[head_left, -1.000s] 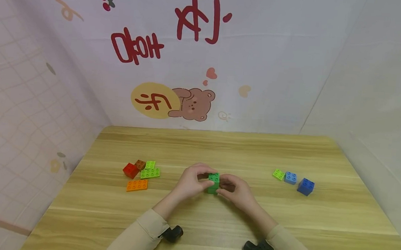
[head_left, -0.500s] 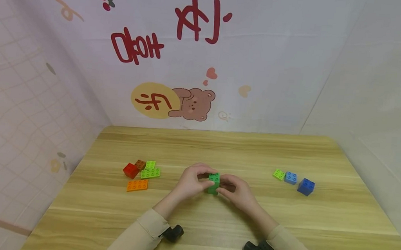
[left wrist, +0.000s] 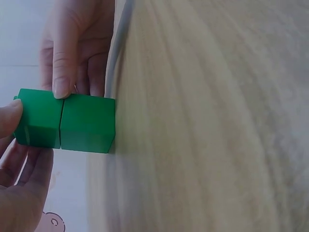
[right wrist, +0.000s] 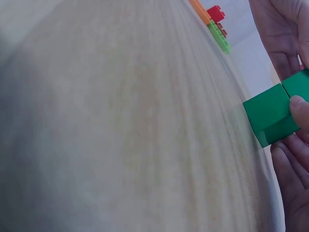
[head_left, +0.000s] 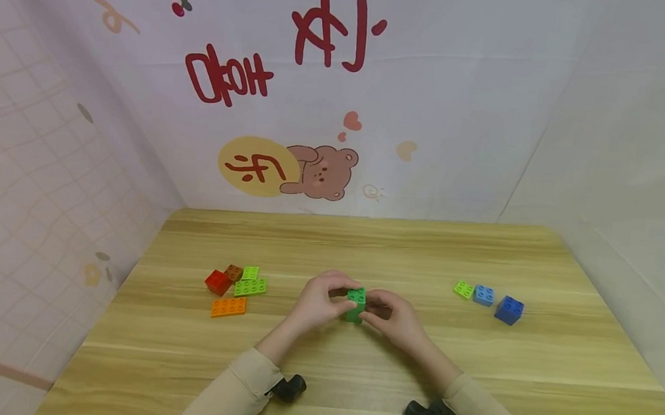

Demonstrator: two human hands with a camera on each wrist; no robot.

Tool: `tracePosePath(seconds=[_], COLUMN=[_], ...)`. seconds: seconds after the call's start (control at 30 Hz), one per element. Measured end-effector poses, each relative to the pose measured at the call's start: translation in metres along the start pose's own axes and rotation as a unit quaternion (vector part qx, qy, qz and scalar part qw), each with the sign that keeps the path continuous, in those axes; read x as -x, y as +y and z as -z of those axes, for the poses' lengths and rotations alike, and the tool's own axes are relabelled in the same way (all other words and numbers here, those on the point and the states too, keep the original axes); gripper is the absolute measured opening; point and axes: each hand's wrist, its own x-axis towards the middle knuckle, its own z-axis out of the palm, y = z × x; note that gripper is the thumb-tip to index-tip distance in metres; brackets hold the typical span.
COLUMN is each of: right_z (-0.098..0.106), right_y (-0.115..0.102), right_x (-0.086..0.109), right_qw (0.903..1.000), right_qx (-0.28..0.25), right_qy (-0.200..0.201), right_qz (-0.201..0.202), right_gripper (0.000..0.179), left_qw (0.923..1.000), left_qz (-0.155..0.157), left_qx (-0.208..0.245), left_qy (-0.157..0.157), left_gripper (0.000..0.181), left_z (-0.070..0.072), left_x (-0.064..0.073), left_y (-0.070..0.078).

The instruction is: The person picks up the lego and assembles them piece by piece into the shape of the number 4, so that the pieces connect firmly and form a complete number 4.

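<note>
Two green toy building bricks stand one on top of the other mid-table, the upper brick (left wrist: 41,116) meeting the lower brick (left wrist: 89,121) at a thin seam. The lower one rests on the table. My left hand (head_left: 317,302) pinches the upper brick, thumb on the near side and fingers behind. From the other side, my right hand (head_left: 398,318) holds the stack between thumb and fingers; its thumb (right wrist: 300,110) presses close to the seam. Studs show on top in the head view. Part of the upper brick is covered by the left fingers.
To the left lie a red brick (head_left: 218,282), a brown brick (head_left: 233,273), an orange plate (head_left: 229,307) and two lime plates (head_left: 250,287). At right are a small lime plate (head_left: 463,289), a light blue brick (head_left: 484,295) and a dark blue brick (head_left: 509,310). A printed cloth (head_left: 446,99) hangs behind the table.
</note>
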Motion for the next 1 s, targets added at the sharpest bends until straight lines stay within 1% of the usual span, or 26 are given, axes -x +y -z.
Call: tracePosePath(seconds=[0.17,0.27,0.33,0.53,0.57,0.67,0.8,0.87,1.0], right_z=[0.0,0.0,0.0,0.0,0.0,0.0,0.0,-0.001,-0.001], right_y=[0.001,0.0,0.0,-0.001,-0.001,0.0,0.0,0.0,0.0], right_x=[0.0,0.0,0.0,0.0,0.0,0.0,0.0,0.0,0.0], right_qw=[1.0,1.0,0.9999,0.9998,0.9998,0.9997,0.9997,0.9996,0.9997], right_qx=[0.002,0.004,0.007,0.015,0.015,0.019,0.021,0.02,0.018], right_qy=[0.0,-0.001,0.0,0.003,0.004,0.006,0.007,0.006,0.006], right_qz=[-0.005,-0.008,-0.009,-0.011,-0.011,-0.012,-0.014,-0.016,-0.018], right_gripper=[0.031,0.031,0.03,0.029,0.029,0.029,0.029,0.029,0.029], left_qw=[0.9998,0.9996,0.9996,0.9991,0.9991,0.9989,0.9989,0.9988,0.9991], left_qz=[-0.003,-0.002,-0.002,-0.001,-0.001,0.0,0.0,0.004,0.005], left_qx=[0.019,0.026,0.028,0.041,0.043,0.047,0.048,0.048,0.042], left_qy=[0.005,0.006,0.005,-0.002,-0.002,-0.001,0.0,0.001,0.004], left_gripper=[0.029,0.03,0.03,0.027,0.027,0.027,0.027,0.028,0.029], left_z=[-0.002,-0.003,-0.003,0.004,0.005,0.005,0.004,0.002,-0.003], left_x=[0.0,0.0,0.001,0.008,0.01,0.011,0.01,0.008,0.005], left_y=[-0.003,-0.002,0.003,0.033,0.036,0.039,0.035,0.028,0.007])
